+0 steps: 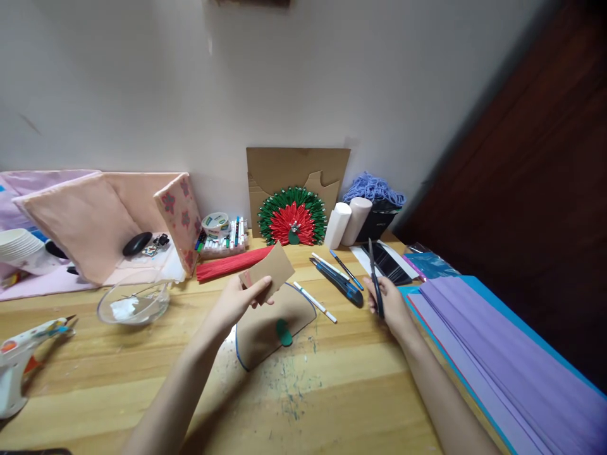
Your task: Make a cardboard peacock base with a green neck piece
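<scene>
Head view: green cutout (284, 333) sits on a blue-edged cardboard panel (260, 341) on the wooden table (360, 404). Left hand (241, 297) pinches a small cardboard piece (278, 270) above the panel. Right hand (391, 303) grips scissors (374, 272), blades pointing away, right of the utility knife (336, 281). Red-green peacock craft (294, 221) stands behind, against a cardboard sheet (301, 165).

Glue gun (15, 373) lying far left; clear bowl (157, 311) sitting nearby, holding white scrap (124, 308). Black mouse (137, 244) resting inside pink fabric-covered stand (78, 221)! Tape roll (215, 222) perching by markers (235, 234). Blue-violet yarn (374, 188) heaping above black box (375, 226); over right, purple paper (512, 354) stretching lengthwise.
</scene>
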`<control>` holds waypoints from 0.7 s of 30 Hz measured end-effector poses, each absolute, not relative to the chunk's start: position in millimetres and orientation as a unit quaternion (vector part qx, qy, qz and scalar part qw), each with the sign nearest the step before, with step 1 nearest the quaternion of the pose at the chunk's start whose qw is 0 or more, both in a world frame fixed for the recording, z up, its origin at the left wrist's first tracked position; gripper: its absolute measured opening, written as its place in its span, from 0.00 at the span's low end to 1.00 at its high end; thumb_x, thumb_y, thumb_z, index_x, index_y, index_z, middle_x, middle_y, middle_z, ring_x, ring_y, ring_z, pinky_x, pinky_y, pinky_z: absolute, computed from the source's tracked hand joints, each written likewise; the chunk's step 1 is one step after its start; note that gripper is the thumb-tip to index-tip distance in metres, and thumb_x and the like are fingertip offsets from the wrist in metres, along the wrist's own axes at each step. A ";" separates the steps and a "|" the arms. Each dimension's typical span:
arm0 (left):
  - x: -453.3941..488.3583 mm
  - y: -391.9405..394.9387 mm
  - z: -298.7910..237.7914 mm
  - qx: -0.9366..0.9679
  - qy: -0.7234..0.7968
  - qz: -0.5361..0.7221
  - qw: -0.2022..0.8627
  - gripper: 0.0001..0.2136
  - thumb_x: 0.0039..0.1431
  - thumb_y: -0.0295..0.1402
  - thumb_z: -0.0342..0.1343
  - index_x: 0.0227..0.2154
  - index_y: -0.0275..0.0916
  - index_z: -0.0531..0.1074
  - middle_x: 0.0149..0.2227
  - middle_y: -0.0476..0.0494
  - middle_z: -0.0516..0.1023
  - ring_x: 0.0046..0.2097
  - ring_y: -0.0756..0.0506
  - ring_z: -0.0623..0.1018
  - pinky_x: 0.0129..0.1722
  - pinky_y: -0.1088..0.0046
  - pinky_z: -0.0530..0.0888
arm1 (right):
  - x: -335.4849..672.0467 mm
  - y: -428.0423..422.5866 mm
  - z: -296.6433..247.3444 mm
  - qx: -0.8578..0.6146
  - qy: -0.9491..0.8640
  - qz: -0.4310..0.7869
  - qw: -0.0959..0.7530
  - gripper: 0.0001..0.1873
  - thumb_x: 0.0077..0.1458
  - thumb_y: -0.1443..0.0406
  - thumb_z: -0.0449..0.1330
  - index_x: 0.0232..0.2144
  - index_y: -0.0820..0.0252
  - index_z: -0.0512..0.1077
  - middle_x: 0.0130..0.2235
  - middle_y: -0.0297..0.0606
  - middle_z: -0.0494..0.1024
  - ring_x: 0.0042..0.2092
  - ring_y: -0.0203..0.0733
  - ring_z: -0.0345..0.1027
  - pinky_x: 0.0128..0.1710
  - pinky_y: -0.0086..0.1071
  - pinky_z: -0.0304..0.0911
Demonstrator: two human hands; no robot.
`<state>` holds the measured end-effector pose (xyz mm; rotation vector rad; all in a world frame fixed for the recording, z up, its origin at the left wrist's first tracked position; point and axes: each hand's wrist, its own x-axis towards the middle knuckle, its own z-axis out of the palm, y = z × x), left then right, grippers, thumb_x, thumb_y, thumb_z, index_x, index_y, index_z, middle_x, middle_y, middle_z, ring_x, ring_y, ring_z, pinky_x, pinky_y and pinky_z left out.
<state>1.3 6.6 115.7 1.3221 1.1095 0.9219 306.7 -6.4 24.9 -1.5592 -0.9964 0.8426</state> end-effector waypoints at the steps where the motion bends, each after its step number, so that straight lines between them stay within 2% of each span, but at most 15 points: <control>1: 2.6 6.7 114.2 0.556 0.468 0.397 0.561 0.15 0.49 0.43 0.59 0.23 0.34 0.68 0.18 0.47 0.72 0.23 0.49 0.73 0.20 0.78 0.60 | 294.4 -8.8 27.8 -0.593 -0.386 0.452 0.544 0.20 0.43 0.48 0.60 0.26 0.57 0.61 0.20 0.28 0.65 0.18 0.33 0.56 0.16 0.27 0.52; 3: 5.4 6.6 109.9 0.540 0.464 0.405 0.573 0.15 0.48 0.43 0.59 0.24 0.34 0.69 0.20 0.47 0.73 0.24 0.48 0.74 0.21 0.78 0.61 | 268.5 -15.4 32.4 -0.497 -0.328 0.594 0.541 0.24 0.44 0.44 0.57 0.26 0.57 0.62 0.18 0.27 0.63 0.16 0.31 0.53 0.15 0.26 0.52; 4: 7.0 6.4 107.2 0.531 0.462 0.407 0.582 0.15 0.48 0.43 0.60 0.26 0.33 0.70 0.22 0.46 0.74 0.25 0.48 0.75 0.21 0.78 0.62 | 256.0 -19.4 33.8 -0.455 -0.316 0.647 0.524 0.25 0.45 0.43 0.56 0.27 0.58 0.64 0.19 0.29 0.64 0.17 0.31 0.54 0.17 0.27 0.55; 8: 16.0 5.0 94.7 0.497 0.461 0.416 0.606 0.17 0.49 0.43 0.59 0.33 0.32 0.71 0.26 0.43 0.76 0.27 0.48 0.75 0.25 0.78 0.66 | 219.8 -35.5 33.0 -0.364 -0.297 0.748 0.469 0.29 0.46 0.39 0.51 0.28 0.59 0.65 0.19 0.29 0.65 0.19 0.32 0.57 0.24 0.31 0.63; 11: 24.7 3.2 87.4 0.483 0.456 0.425 0.615 0.19 0.48 0.44 0.59 0.35 0.32 0.71 0.26 0.43 0.77 0.27 0.48 0.75 0.26 0.77 0.67 | 209.2 -42.3 27.0 -0.334 -0.303 0.778 0.438 0.37 0.40 0.33 0.47 0.29 0.60 0.65 0.21 0.30 0.66 0.21 0.34 0.61 0.28 0.37 0.67; 14: 32.4 0.7 82.3 0.481 0.454 0.419 0.622 0.19 0.48 0.44 0.59 0.37 0.32 0.71 0.28 0.43 0.77 0.29 0.47 0.76 0.28 0.76 0.69 | 207.1 -43.6 18.9 -0.316 -0.334 0.780 0.425 0.41 0.34 0.31 0.48 0.30 0.61 0.65 0.21 0.30 0.66 0.20 0.34 0.62 0.29 0.39 0.68; 21: 40.0 -3.6 72.9 0.509 0.448 0.400 0.617 0.14 0.52 0.42 0.56 0.33 0.33 0.72 0.28 0.45 0.77 0.30 0.48 0.74 0.32 0.76 0.69 | 209.8 -42.1 10.5 -0.333 -0.379 0.772 0.387 0.43 0.32 0.30 0.46 0.30 0.62 0.64 0.21 0.32 0.67 0.21 0.36 0.64 0.29 0.40 0.68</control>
